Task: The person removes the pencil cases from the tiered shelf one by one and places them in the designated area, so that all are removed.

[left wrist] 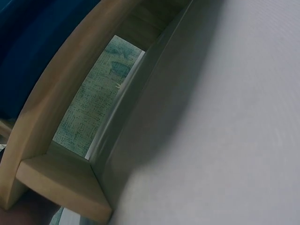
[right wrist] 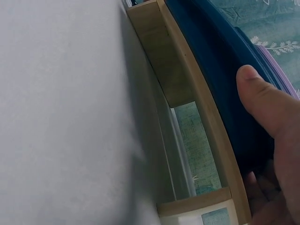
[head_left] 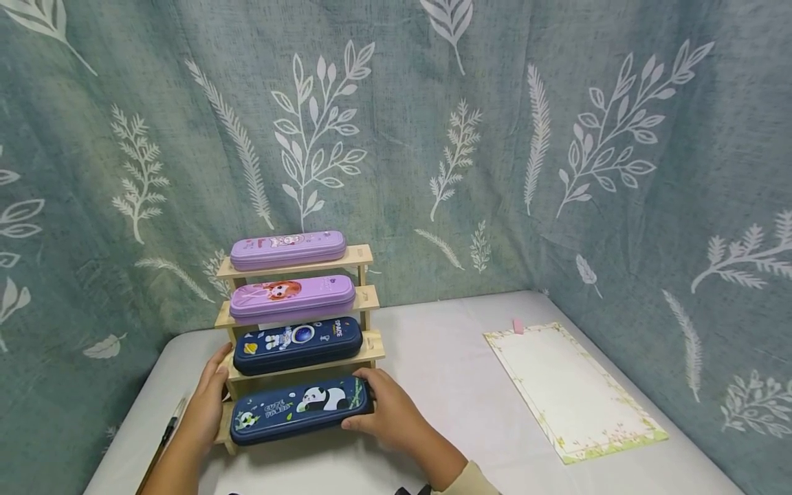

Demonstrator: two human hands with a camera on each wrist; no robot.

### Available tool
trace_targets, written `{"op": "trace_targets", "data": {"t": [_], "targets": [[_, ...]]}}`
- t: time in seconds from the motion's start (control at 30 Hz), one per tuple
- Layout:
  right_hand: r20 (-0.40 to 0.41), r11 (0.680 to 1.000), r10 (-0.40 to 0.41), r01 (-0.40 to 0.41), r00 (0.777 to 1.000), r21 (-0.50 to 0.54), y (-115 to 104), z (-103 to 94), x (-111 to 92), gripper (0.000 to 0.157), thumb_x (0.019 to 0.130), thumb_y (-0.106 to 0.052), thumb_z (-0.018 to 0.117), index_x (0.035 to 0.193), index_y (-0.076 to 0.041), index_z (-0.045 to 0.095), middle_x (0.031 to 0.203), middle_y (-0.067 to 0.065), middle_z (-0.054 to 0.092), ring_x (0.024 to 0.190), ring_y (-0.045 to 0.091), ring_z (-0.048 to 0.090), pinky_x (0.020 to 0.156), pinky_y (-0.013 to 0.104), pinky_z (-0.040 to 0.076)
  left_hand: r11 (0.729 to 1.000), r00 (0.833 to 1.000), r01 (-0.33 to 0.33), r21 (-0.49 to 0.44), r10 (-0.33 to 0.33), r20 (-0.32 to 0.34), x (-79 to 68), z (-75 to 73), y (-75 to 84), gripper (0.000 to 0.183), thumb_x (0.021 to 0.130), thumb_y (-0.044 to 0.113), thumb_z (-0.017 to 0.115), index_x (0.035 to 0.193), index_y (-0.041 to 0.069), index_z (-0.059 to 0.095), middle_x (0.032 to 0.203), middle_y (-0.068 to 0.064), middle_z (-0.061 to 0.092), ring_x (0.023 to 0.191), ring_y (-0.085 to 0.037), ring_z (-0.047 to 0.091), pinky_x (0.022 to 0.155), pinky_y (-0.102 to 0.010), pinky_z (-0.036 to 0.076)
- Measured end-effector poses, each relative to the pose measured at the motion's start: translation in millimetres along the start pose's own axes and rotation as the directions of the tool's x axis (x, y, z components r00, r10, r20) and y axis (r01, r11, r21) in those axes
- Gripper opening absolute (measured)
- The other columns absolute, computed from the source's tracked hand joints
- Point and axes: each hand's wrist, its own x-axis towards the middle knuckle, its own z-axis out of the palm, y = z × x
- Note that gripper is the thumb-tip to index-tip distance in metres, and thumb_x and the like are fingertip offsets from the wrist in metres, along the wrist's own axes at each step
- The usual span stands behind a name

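A dark blue panda pencil case (head_left: 301, 410) lies on the lowest step of a light wooden stepped rack (head_left: 371, 344). My right hand (head_left: 392, 411) grips its right end, thumb on the front side; the right wrist view shows that thumb (right wrist: 255, 89) against the blue case, with the other fingers partly hidden behind its end. My left hand (head_left: 207, 402) rests against the rack's left end, fingers reaching up beside the lower steps. Only a dark bit of it shows below the wood in the left wrist view. Above lies a dark blue astronaut case (head_left: 297, 345).
Two lilac pencil cases, an upper one (head_left: 287, 249) and a lower one (head_left: 293, 299), occupy the top steps. At right on the white table (head_left: 445, 385) lies a flower-bordered sheet (head_left: 569, 388) with a small pink piece (head_left: 518, 326). A thin brush-like item (head_left: 168, 430) lies by the left arm.
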Motion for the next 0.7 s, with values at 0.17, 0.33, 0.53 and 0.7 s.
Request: {"op": "trace_targets", "data": {"t": [0.17, 0.33, 0.53, 0.7], "targets": [[0.003, 0.999, 0.006, -0.006, 1.000, 0.034, 2.3, -2.5, -1.3, 0.082, 0.074, -0.039, 0.096, 0.143, -0.018, 0.057, 0.137, -0.001, 0.061, 0.124, 0.017, 0.066, 0.109, 0.039, 0.052, 1.000, 1.000, -0.001, 0.011, 0.001, 0.005, -0.5, 0.2, 0.7, 0.057, 0.115, 0.037, 0.012, 0.170, 0.025, 0.001, 0.177, -0.013, 0.000, 0.162, -0.041, -0.003, 0.128, -0.065, 0.002], [0.004, 0.998, 0.011, -0.012, 1.000, 0.069, 5.5, -6.8, -3.8, 0.080, 0.075, -0.036, 0.096, 0.143, -0.018, 0.057, 0.141, 0.001, 0.059, 0.124, 0.018, 0.066, 0.107, 0.036, 0.054, 1.000, 1.000, -0.002, 0.013, 0.002, -0.002, -1.1, 0.4, 2.0, 0.057, 0.115, 0.036, 0.012, 0.170, 0.025, 0.002, 0.177, -0.013, 0.002, 0.162, -0.040, -0.004, 0.128, -0.065, 0.001], [-0.006, 0.994, 0.019, -0.018, 1.000, 0.106, 9.3, -13.7, -7.8, 0.080, 0.075, -0.032, 0.096, 0.144, -0.015, 0.058, 0.146, 0.004, 0.058, 0.129, 0.021, 0.063, 0.107, 0.033, 0.054, 0.999, 1.000, 0.006, 0.035, -0.006, -0.013, -1.8, 2.8, 4.4, 0.057, 0.115, 0.036, 0.011, 0.170, 0.025, 0.002, 0.177, -0.011, 0.001, 0.162, -0.039, -0.005, 0.128, -0.066, -0.001], [0.006, 0.983, 0.022, -0.023, 1.000, 0.181, 10.2, -21.2, -11.6, 0.082, 0.077, -0.026, 0.095, 0.147, -0.013, 0.055, 0.148, 0.008, 0.055, 0.132, 0.024, 0.061, 0.103, 0.030, 0.056, 0.997, 0.999, 0.033, 0.063, -0.031, -0.020, -0.7, 1.8, 4.5, 0.057, 0.115, 0.036, 0.010, 0.170, 0.028, 0.002, 0.177, -0.009, -0.002, 0.162, -0.039, -0.008, 0.127, -0.067, -0.002]]}}
